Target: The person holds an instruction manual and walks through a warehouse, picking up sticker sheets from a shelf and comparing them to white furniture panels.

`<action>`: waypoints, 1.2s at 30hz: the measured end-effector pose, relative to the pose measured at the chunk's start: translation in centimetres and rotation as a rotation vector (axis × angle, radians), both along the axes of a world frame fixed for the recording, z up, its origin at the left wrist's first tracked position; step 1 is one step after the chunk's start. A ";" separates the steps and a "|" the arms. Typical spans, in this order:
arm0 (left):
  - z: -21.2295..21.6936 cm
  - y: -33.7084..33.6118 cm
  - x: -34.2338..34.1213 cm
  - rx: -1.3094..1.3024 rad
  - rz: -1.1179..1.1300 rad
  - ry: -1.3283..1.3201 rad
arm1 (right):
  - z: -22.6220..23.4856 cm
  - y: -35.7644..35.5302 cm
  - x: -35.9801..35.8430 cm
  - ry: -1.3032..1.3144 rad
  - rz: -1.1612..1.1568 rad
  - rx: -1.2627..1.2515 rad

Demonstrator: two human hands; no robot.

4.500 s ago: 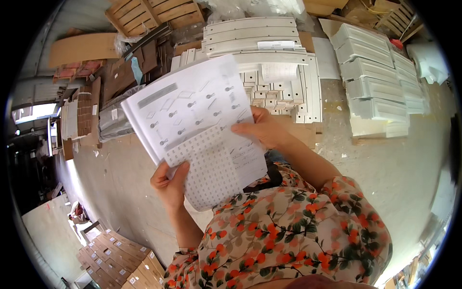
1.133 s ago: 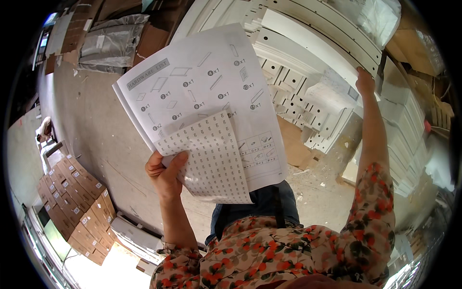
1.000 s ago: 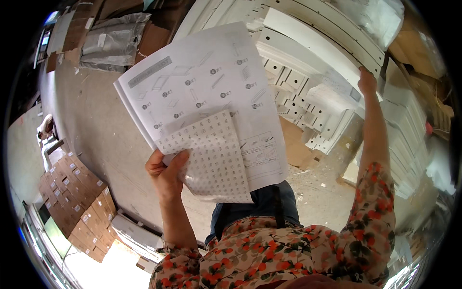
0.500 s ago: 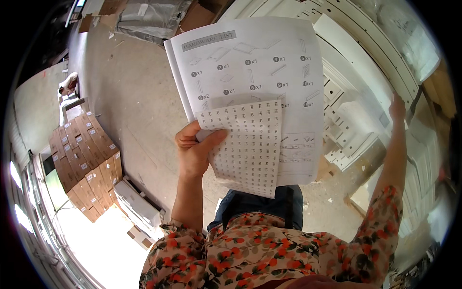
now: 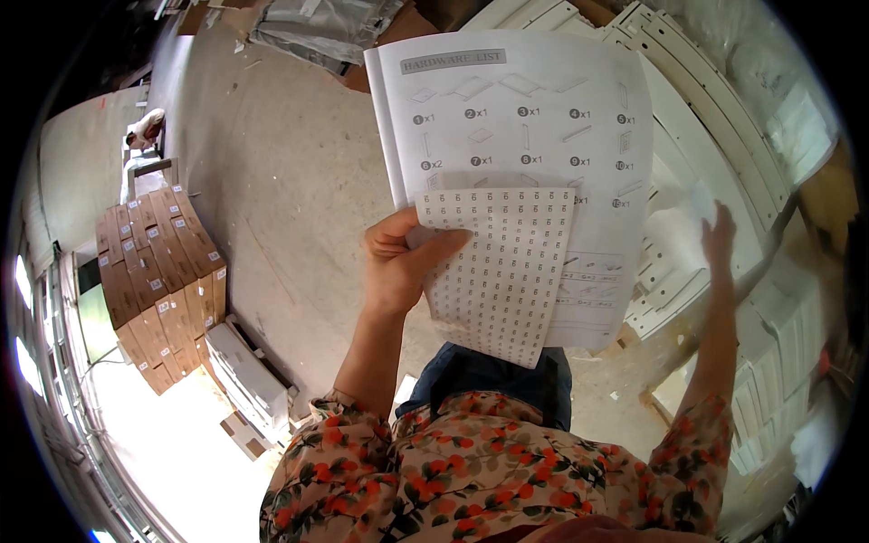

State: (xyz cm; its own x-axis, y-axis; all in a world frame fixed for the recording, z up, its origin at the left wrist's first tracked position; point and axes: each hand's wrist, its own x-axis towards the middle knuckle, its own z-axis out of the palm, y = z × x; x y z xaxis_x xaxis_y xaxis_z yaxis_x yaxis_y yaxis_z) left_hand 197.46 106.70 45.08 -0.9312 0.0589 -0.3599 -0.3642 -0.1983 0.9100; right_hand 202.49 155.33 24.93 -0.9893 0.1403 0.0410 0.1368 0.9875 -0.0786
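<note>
My left hand point(image 5: 403, 262) pinches a white instruction booklet point(image 5: 525, 113) together with a smaller sheet of printed labels point(image 5: 507, 281), thumb on top. The booklet faces me, showing rows of line-drawn parts; the label sheet overlaps its lower half and sags at the bottom. My right hand point(image 5: 720, 233) reaches out to the right, fingers apart and slightly blurred, over the white panels point(image 5: 688, 149). I see nothing held in it; whether it touches a panel I cannot tell. Some of these panels have rows of drilled holes, and the booklet hides part of them.
Stacked brown cartons point(image 5: 167, 281) stand at the left, beside a long white package point(image 5: 244, 376). Farther off is another person point(image 5: 145, 129). Grey plastic wrapping point(image 5: 321, 32) lies at the top, and clear plastic film point(image 5: 787, 109) at the upper right. Concrete floor point(image 5: 290, 190) lies below.
My left hand has shifted right with the booklet and label sheet. My right hand has come down and inward from the outer panel edge, its fingers now apart.
</note>
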 end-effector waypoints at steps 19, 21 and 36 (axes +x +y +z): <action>3.5 -1.8 1.7 0.041 -0.027 0.251 | -2.3 -17.1 22.2 -0.394 -0.125 -0.454; 3.8 -1.6 1.6 0.067 -0.029 0.282 | -2.8 -17.5 24.9 -0.313 -0.100 -0.364; 4.4 -1.5 0.3 0.115 -0.060 0.468 | -1.4 -16.7 26.1 -0.538 -0.637 -0.457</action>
State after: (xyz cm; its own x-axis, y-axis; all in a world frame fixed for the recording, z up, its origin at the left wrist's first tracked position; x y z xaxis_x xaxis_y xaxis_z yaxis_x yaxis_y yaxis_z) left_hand 197.80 105.16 49.50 -0.9852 0.1325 0.1086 0.0649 -0.2982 0.9523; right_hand 228.56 138.63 23.56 -0.5911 0.5495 -0.5905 0.7694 0.6038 -0.2082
